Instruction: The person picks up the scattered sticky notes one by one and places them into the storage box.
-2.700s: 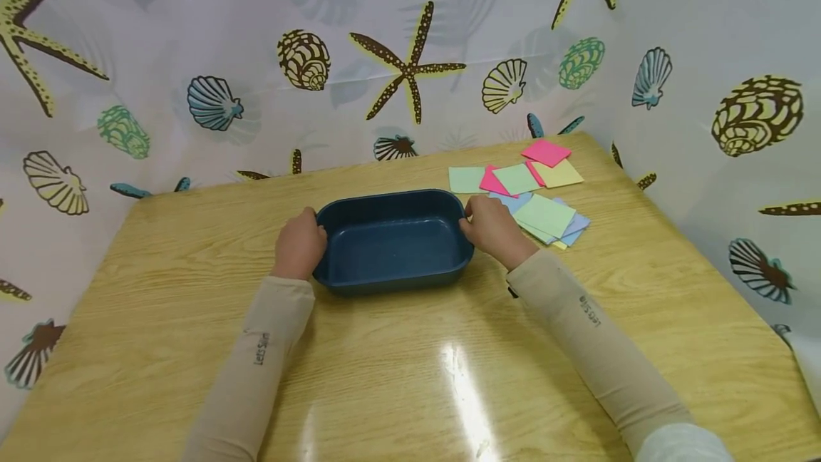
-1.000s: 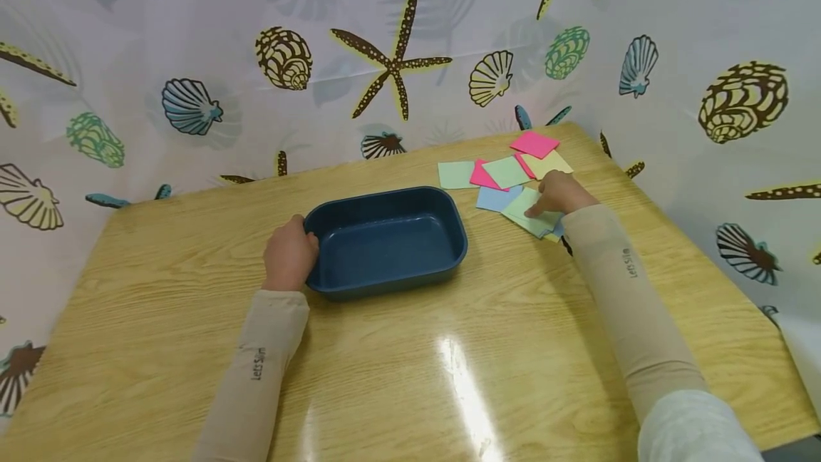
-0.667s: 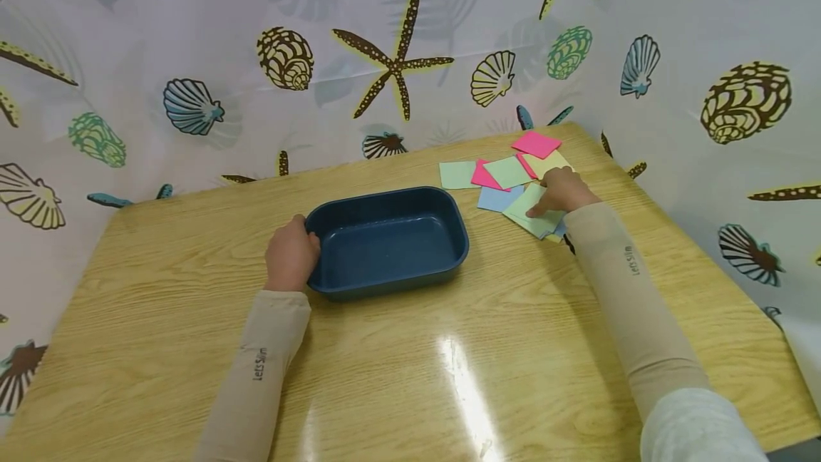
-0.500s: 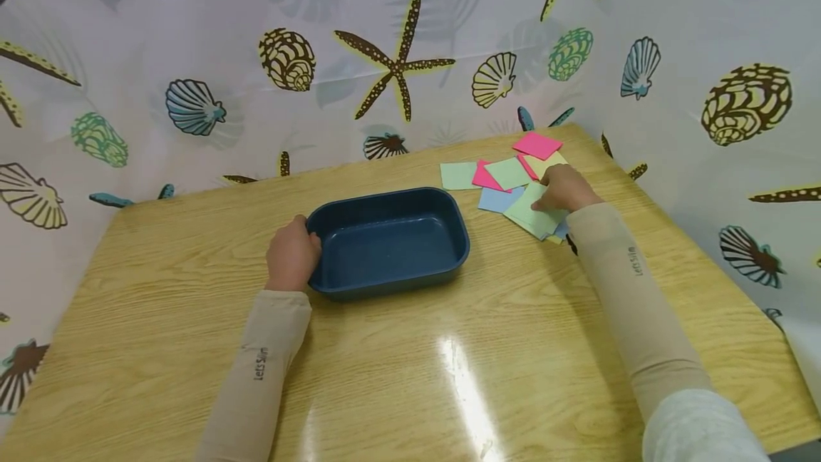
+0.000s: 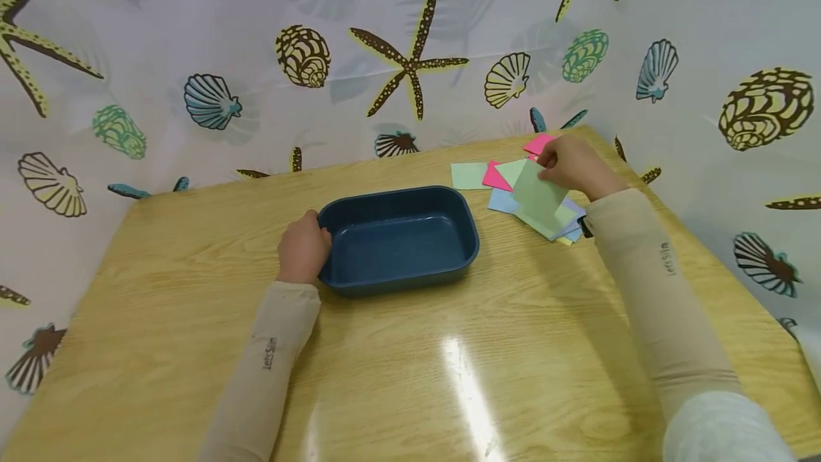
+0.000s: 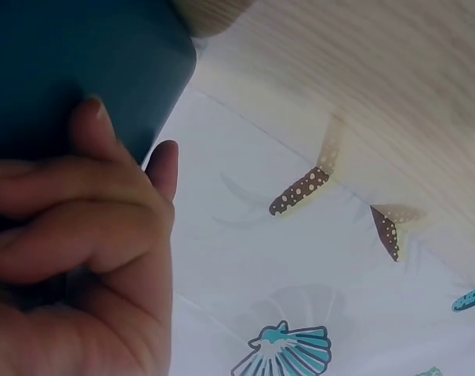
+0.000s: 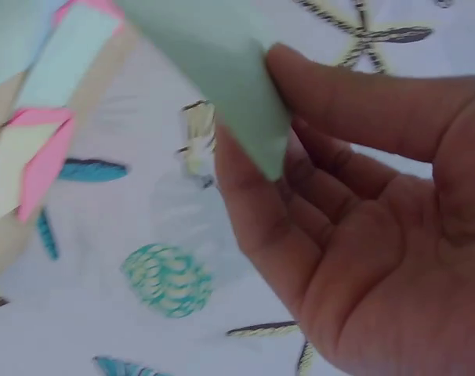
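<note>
My right hand (image 5: 577, 165) pinches a green sticky note (image 5: 537, 194) by its corner, lifted over the scattered notes. In the right wrist view the green sheet (image 7: 222, 70) is between thumb and index finger. At the left end of a dark blue rectangular tub (image 5: 471, 248), my left hand (image 5: 304, 248) grips the rim, thumb on the inner side. The left wrist view has the fingers (image 6: 81, 235) curled against the blue wall (image 6: 135, 55). Nothing lies in the tub. Blue notes (image 5: 502, 200) and a pink note (image 5: 495, 177) lie under and around the lifted one.
Another green note (image 5: 468, 175) lies left of the pile, and a pink one (image 5: 537, 142) at its back. The wooden table (image 5: 385, 369) ends at a shell-patterned cloth (image 5: 256, 127) behind and to the right.
The right hand left the tub's right end for the notes, then rose with a green note pinched in its fingers. The left hand keeps hold of the tub, and the head view has shifted slightly.
</note>
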`<state>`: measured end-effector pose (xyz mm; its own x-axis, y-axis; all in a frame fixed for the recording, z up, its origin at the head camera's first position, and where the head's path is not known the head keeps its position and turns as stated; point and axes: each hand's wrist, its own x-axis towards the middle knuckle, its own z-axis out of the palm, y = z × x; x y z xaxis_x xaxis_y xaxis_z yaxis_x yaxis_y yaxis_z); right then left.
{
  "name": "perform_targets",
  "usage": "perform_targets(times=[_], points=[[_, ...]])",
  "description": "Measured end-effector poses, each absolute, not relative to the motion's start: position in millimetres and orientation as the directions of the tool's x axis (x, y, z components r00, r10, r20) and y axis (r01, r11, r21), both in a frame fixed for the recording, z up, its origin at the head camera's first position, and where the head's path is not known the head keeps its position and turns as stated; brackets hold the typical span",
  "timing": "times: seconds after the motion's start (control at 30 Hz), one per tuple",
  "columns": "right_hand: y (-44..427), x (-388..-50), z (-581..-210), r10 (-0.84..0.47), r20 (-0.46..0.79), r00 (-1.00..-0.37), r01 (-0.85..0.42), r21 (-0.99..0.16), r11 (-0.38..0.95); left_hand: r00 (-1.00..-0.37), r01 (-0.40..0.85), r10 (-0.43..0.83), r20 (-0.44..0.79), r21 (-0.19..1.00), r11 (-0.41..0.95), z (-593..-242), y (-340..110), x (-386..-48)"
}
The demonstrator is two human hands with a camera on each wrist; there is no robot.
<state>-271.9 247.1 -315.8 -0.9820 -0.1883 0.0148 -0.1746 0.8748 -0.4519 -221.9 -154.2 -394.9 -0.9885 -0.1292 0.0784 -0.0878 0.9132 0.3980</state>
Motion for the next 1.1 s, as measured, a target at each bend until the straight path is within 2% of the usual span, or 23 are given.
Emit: perform_targets(times=[0.2, 0.33, 0.5, 0.63, 0.77, 1.1], points=[[204.4, -255.6, -286.9, -0.225, 0.078, -0.971, -0.231, -0.545, 0.806, -0.99, -0.057, -0.101, 0.101, 0.368, 0.928, -394.0, -152.8, -223.6], [166.0, -250.8, -276.8, -0.27, 0.074, -0.96, -0.26, -0.594, 0.762, -0.988, -0.039, -0.089, 0.127, 0.354, 0.934, -394.9, -152.0, -225.0], [112.4, -250.5, -277.3, -0.381, -0.013, -0.925, -0.29, -0.625, 0.725, -0.987, -0.052, -0.101, 0.126, 0.344, 0.938, -395.5, -153.0, -225.0], [73.5, -250.4, -283.4, -0.459, -0.075, -0.885, -0.329, -0.598, 0.731, -0.985, -0.06, -0.109, 0.13, 0.334, 0.941, -396.3, -154.7, -223.5], [45.4, -258.1, -295.2, -0.476, -0.143, -0.867, -0.329, -0.552, 0.766, -0.987, -0.078, -0.121, 0.108, 0.341, 0.937, -395.7, -153.3, -224.9], [-1.6, -272.0, -323.9, -0.471, -0.322, -0.821, -0.239, -0.556, 0.796, -0.983, -0.106, -0.153, 0.103, 0.359, 0.927, -395.3, -152.6, -225.5]])
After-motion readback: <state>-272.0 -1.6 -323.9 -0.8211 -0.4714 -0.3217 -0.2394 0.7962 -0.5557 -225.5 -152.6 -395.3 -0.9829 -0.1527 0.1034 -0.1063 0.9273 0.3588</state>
